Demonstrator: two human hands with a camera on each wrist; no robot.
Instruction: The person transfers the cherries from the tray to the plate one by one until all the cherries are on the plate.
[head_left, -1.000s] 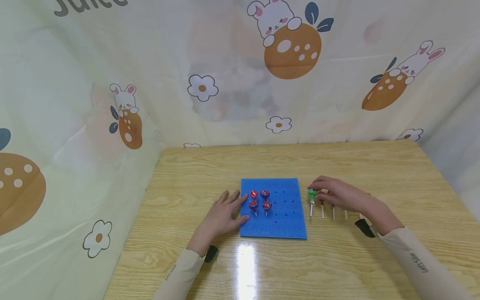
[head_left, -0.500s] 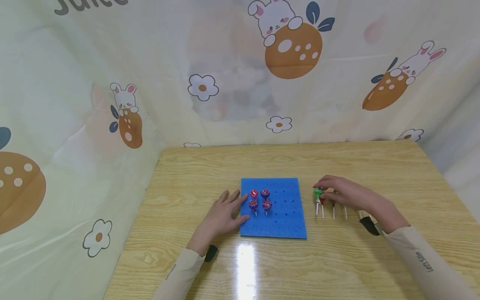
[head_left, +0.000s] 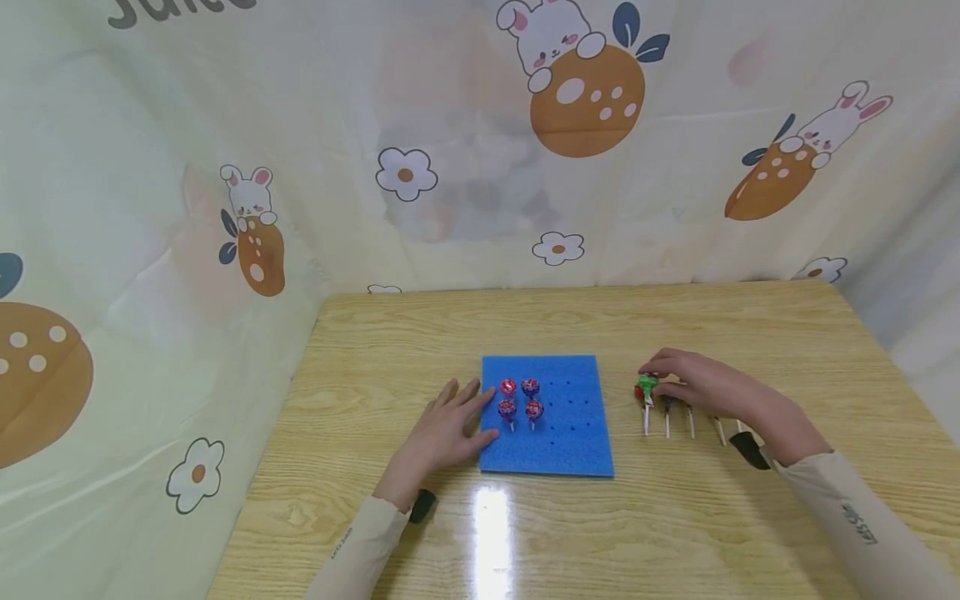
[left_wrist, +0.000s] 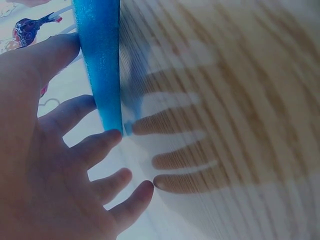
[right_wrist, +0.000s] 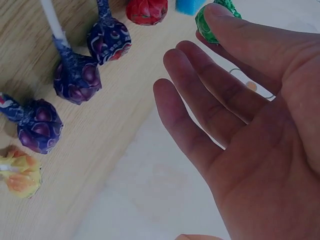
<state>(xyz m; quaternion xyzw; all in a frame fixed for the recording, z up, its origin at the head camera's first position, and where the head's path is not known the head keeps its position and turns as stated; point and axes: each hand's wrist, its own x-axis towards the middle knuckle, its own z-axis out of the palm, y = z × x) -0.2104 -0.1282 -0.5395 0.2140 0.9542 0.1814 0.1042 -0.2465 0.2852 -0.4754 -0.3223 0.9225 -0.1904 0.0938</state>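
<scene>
My right hand [head_left: 701, 385] pinches a green-wrapped lollipop [head_left: 648, 383] between thumb and forefinger, its white stick pointing down. In the right wrist view the other fingers of that hand extend free of the green lollipop [right_wrist: 207, 24]. A red-wrapped lollipop [right_wrist: 147, 11] lies close by, mostly behind the green one in the head view. My left hand [head_left: 442, 429] has its fingers spread, with thumb and forefinger at the left edge of a blue foam board [head_left: 577, 457]. Several lollipops stand upright in the board, among them a red one [head_left: 508, 387] and a purple one [head_left: 531, 387].
To the right of the red lollipop, more lie in a row, partly under my right hand: dark purple ones [right_wrist: 77, 80] and a yellow one [right_wrist: 24, 175]. Small holes dot the board's right half. A printed curtain [head_left: 465, 217] hangs behind the wooden table [head_left: 405, 333].
My right hand has moved right with the green lollipop, from left of the row to in front of the red one. My left hand has stayed where it was.
</scene>
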